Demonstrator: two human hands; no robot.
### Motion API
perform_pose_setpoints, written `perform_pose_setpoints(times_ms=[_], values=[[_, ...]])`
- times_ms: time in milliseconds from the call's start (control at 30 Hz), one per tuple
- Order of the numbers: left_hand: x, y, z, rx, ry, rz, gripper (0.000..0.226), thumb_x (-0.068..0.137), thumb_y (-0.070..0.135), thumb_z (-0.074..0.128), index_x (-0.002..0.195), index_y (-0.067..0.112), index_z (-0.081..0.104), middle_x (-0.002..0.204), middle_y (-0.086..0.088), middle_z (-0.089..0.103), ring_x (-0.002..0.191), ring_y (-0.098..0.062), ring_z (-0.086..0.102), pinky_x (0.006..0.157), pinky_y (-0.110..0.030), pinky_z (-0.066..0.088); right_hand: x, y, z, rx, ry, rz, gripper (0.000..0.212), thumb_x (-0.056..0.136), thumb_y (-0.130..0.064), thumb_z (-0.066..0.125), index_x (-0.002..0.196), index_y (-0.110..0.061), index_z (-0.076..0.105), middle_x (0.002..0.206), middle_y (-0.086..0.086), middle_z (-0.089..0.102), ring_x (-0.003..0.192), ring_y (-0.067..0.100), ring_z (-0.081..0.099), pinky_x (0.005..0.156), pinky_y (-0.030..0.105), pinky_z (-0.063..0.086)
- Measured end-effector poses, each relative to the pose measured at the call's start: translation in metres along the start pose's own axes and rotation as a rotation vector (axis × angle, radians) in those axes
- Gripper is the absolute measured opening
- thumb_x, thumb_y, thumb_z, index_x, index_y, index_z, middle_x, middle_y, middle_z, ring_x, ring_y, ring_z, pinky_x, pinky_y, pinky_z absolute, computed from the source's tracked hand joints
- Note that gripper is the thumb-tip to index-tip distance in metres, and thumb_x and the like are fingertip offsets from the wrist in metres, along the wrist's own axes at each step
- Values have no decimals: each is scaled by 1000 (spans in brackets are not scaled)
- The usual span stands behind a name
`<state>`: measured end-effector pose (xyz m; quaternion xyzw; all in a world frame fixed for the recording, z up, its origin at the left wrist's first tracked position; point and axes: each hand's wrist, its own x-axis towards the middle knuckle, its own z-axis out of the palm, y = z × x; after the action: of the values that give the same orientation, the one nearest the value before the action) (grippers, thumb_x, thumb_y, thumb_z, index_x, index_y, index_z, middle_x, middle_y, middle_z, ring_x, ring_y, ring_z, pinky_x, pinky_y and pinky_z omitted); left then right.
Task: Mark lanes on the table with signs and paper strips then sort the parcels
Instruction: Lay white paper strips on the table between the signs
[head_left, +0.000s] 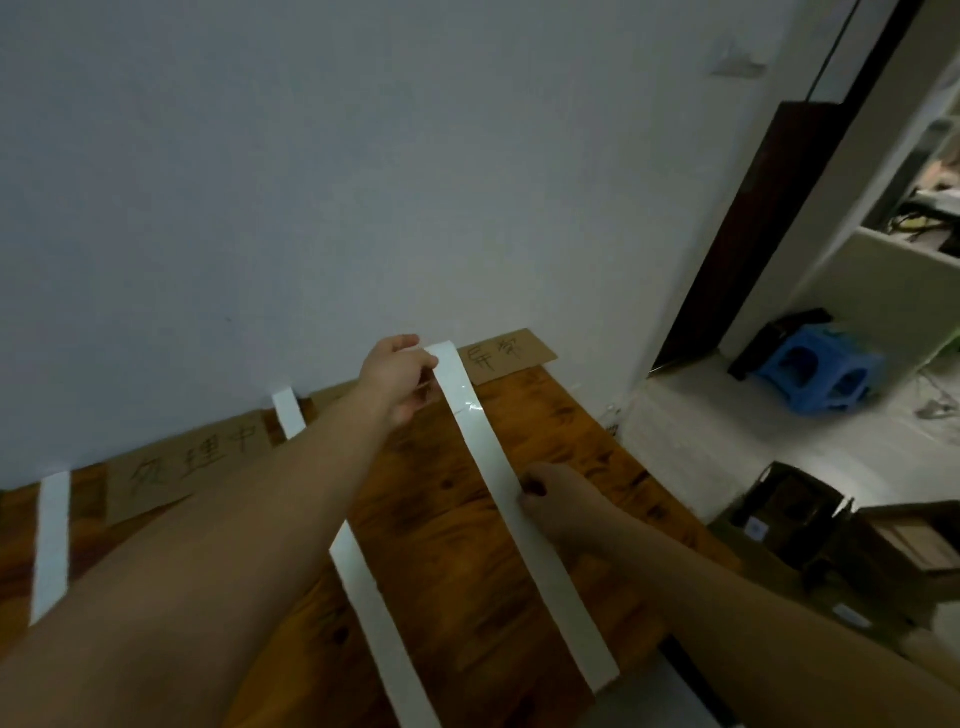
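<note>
A long white paper strip runs from the wall to the front edge of the wooden table. My left hand pinches the strip's far end by the wall. My right hand holds the strip's right edge near its middle, fingers curled against it. Two more white strips lie to the left: one partly under my left arm, another at the far left. A cardboard sign with handwriting leans at the wall on the right. A second cardboard sign lies on the left.
Cardboard boxes stand on the floor right of the table. A blue plastic stool sits farther back by white shelves. A dark door frame stands at the wall's right end.
</note>
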<state>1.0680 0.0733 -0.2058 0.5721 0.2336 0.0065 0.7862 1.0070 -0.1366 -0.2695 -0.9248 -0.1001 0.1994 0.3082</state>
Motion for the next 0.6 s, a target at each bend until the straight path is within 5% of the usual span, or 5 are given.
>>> perform_pose_setpoints(times_ms=[167,333,467,600], values=[[52,-5,39,263,91,195,31,84,-6,57,103,19,59,98,-3,54,88,-21,60,58,-24,53,44,26,-29,38,-31,-6,9,98,-20,49,97,-23,57,88,-10,53,75,2,50,61,13,37],[95,-31,74,515,189,274,33,81,-8,58,96,21,62,91,2,54,86,-18,58,68,-26,55,81,62,-54,53,-131,-81,25,98,-13,48,74,-20,46,67,-6,43,55,3,38,49,12,33],[117,-74,88,637,256,185,36,83,-6,57,107,21,61,108,-4,57,89,-19,60,61,-23,52,99,98,-60,58,-238,-140,13,99,-14,45,97,-9,57,73,-4,49,55,2,41,47,10,34],[131,-130,90,774,250,119,38,89,0,53,123,18,58,128,-6,54,98,-18,59,71,-26,54,102,135,-47,66,-248,-144,44,98,-20,49,140,-27,40,88,-13,53,64,-1,49,52,7,34]])
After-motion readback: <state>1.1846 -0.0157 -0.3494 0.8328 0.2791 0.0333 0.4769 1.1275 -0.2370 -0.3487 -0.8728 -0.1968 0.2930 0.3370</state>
